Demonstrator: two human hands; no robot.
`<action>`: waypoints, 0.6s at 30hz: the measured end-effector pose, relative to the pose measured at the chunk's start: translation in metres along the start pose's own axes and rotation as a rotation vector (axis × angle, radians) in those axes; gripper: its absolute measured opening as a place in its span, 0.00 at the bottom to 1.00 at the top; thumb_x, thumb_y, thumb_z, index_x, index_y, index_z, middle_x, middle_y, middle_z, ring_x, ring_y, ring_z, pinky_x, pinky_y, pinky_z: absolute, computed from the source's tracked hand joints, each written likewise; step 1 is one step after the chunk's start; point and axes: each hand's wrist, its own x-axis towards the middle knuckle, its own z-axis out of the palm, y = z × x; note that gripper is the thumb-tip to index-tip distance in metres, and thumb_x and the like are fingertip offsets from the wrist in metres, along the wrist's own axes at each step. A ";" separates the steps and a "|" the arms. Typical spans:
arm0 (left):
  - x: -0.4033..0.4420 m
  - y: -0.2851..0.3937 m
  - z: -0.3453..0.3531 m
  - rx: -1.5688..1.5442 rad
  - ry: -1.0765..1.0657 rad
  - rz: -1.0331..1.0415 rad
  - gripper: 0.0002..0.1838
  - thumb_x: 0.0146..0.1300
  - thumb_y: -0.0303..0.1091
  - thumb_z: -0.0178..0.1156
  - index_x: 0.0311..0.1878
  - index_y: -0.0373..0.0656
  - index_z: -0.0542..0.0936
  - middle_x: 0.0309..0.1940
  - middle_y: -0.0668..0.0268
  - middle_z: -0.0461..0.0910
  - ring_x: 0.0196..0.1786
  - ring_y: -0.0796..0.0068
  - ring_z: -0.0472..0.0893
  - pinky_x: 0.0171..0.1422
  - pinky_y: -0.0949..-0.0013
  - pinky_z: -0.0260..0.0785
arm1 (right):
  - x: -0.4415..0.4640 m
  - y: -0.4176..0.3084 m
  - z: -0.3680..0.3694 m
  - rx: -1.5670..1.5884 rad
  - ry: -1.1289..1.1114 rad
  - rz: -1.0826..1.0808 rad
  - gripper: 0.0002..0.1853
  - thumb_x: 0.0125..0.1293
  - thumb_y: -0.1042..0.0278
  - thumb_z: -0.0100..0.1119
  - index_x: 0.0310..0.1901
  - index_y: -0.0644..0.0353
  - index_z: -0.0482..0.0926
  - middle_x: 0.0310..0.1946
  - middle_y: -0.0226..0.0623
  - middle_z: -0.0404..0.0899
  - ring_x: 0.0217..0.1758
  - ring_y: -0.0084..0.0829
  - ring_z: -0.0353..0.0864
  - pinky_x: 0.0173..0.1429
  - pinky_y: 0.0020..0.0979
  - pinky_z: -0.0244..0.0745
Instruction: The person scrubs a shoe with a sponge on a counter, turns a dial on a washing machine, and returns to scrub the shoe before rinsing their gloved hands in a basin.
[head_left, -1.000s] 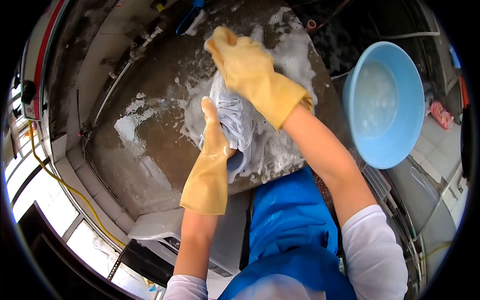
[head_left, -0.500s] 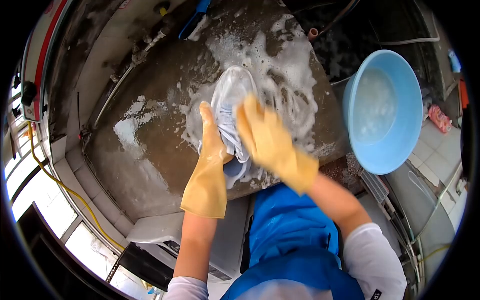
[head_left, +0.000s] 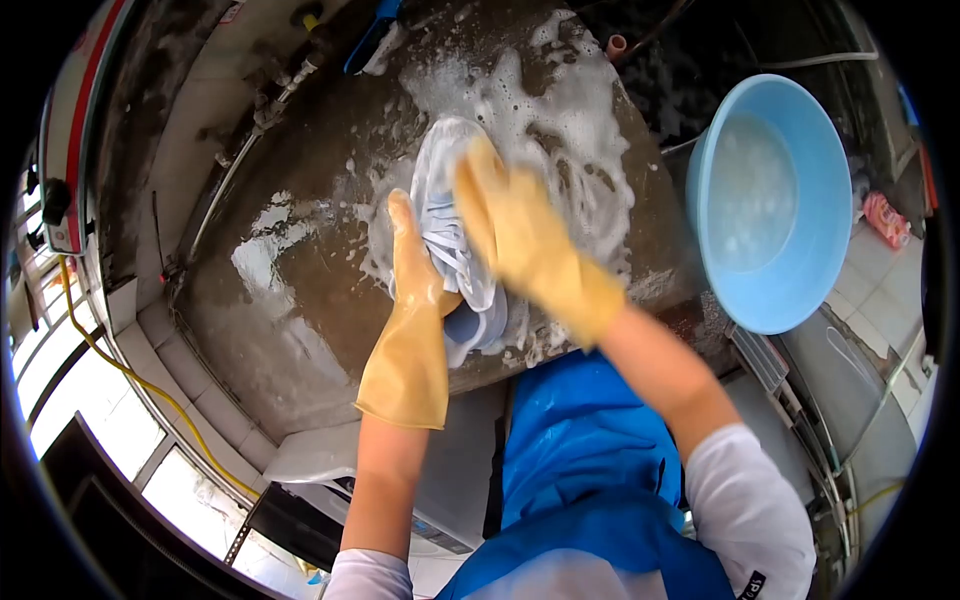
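A white lace-up shoe (head_left: 447,155) lies wet on the soapy slab, toe pointing away from me, its loose white laces (head_left: 452,252) spread over the tongue. My left hand (head_left: 412,270), in a yellow rubber glove, grips the shoe along its left side near the opening, with one digit lying up along its edge. Over the right side of the toe and laces is my right hand (head_left: 515,220), gloved alike and blurred by motion. Its fingers are together and bent against the shoe; whatever they may hold is hidden beneath them.
White suds (head_left: 575,130) cover much of the brown slab (head_left: 330,385). A blue-handled brush (head_left: 372,38) lies at its far edge. To the right stands a light blue basin (head_left: 705,190) with soapy water. A pipe with a tap (head_left: 268,115) runs along the left wall.
My right hand has shifted a little left and up over the shoe's toe. The shoe and left hand remain together, and the whole view has tilted slightly.
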 end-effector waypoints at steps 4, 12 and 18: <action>-0.003 -0.010 0.006 0.027 0.083 0.101 0.36 0.78 0.61 0.55 0.74 0.39 0.72 0.68 0.55 0.78 0.67 0.54 0.79 0.72 0.46 0.73 | 0.107 0.071 0.008 -0.221 0.312 -0.250 0.21 0.71 0.71 0.54 0.63 0.72 0.75 0.66 0.61 0.73 0.54 0.43 0.85 0.44 0.37 0.86; -0.088 -0.029 -0.015 1.148 0.246 0.392 0.32 0.71 0.48 0.67 0.71 0.37 0.75 0.64 0.49 0.82 0.65 0.49 0.82 0.70 0.53 0.73 | 0.009 0.053 -0.062 -0.513 0.421 -0.101 0.25 0.70 0.73 0.62 0.66 0.72 0.72 0.68 0.56 0.74 0.75 0.43 0.75 0.73 0.30 0.80; -0.081 -0.046 -0.016 1.779 0.495 0.385 0.44 0.65 0.44 0.72 0.79 0.39 0.64 0.68 0.45 0.79 0.73 0.46 0.76 0.74 0.50 0.70 | -0.096 0.029 -0.093 -0.035 0.217 0.284 0.35 0.60 0.83 0.67 0.71 0.63 0.72 0.75 0.63 0.66 0.77 0.57 0.70 0.81 0.39 0.72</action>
